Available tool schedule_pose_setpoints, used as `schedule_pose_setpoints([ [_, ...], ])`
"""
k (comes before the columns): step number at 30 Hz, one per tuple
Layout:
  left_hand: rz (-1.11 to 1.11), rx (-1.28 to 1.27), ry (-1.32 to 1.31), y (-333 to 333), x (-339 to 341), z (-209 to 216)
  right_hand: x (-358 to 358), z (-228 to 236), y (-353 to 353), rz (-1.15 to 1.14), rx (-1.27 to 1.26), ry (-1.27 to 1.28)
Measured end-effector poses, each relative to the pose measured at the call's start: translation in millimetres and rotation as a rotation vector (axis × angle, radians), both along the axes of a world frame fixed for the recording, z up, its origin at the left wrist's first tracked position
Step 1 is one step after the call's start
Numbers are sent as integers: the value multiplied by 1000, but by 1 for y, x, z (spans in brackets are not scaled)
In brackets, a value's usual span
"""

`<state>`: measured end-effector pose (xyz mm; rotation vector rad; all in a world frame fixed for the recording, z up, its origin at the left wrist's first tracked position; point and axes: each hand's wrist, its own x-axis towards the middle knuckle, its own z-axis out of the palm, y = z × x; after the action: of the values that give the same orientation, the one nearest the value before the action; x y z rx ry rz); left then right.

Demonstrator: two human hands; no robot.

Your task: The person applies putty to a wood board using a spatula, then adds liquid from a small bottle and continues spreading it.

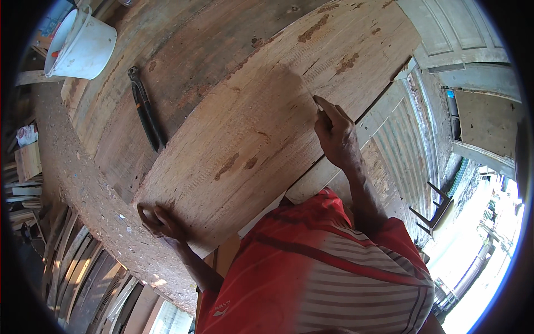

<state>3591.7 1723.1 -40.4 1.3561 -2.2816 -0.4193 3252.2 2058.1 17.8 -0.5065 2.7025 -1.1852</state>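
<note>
A long, pale wooden board (256, 150) with dark patches lies slantwise across a wider wooden surface in front of me. My left hand (162, 224) is at the board's near left corner, its fingers curled at the edge. On the board's right half, my right hand (337, 131) is closed in a pinch. A thin, pale piece shows at its fingertips against the wood; its kind cannot be made out. Beyond the board's left part lie black-handled pincers (146, 114), touched by neither hand.
A white bucket (86, 47) stands at the far left. Stacked timber pieces (83, 267) fill the lower left, below the worktop's rough edge (119, 217). Pale panelled doors (459, 33) are at the far right, with a ridged panel (392, 139) beside my right forearm.
</note>
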Motion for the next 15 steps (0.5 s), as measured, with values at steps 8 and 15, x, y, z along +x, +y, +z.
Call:
schedule_pose_setpoints([
  [8, -14, -19, 12, 0, 1, -1, -15, 1, 39, -248, 42, 149],
  [15, -2, 7, 22, 1, 3, -1, -10, -4, 73, -142, 244, 47],
])
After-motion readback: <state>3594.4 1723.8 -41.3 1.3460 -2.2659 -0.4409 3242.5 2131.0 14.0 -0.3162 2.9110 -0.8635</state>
